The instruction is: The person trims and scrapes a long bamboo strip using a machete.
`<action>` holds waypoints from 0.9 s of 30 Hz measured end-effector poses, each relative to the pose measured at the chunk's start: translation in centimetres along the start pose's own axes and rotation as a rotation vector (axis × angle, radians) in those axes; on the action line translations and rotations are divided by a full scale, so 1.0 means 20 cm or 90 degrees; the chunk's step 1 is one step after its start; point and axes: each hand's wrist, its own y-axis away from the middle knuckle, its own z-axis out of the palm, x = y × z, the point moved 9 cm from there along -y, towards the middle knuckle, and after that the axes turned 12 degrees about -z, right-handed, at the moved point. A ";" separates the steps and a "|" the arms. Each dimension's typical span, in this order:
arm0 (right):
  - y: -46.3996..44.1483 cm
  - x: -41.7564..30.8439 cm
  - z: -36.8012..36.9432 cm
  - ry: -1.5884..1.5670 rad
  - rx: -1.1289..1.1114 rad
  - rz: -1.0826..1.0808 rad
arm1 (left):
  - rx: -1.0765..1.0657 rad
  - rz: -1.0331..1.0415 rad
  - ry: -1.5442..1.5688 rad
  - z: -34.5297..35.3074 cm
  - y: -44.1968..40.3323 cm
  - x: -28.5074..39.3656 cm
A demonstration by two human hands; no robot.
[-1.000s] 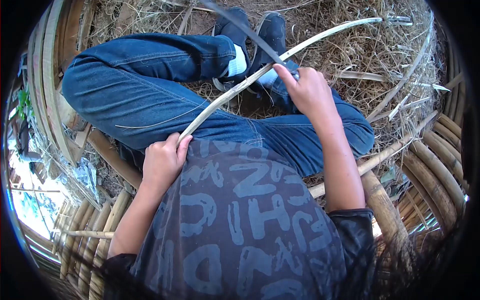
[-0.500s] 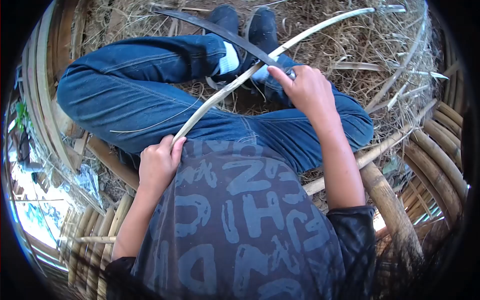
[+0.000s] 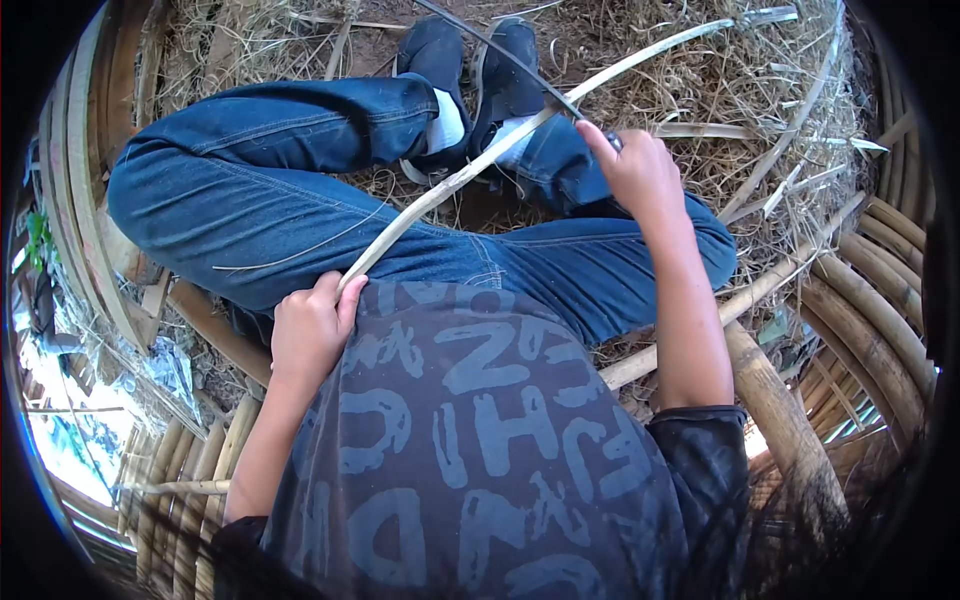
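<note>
A long pale bamboo strip curves from my waist across my lap, over my shoes, to the upper right. My left hand is closed round its near end, thumb on top, against the shirt. In my right hand is the handle of a long dark-bladed knife, mostly covered by my fingers. The blade crosses the strip close to my fist and appears to touch it, pointing to the upper left. Its tip runs out at the top edge of the view.
My crossed legs in jeans and dark shoes lie beneath the strip. Shavings cover the ground, with loose split pieces to the right. Bamboo poles stand at lower right, and more bamboo slats at left.
My right hand and the knife have moved right and slightly outward along the strip. The blade is now seen more edge-on. My left hand has kept its hold, with little movement.
</note>
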 end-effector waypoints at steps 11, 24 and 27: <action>0.00 -0.09 0.01 0.048 -0.003 -0.054 | -0.003 -0.008 0.017 0.00 0.00 -0.01; 0.00 -0.14 -0.01 0.053 0.014 -0.131 | 0.004 0.013 0.001 0.00 0.00 -0.01; -0.02 0.17 -0.10 0.041 0.025 0.001 | 0.009 0.022 -0.018 -0.01 0.00 0.02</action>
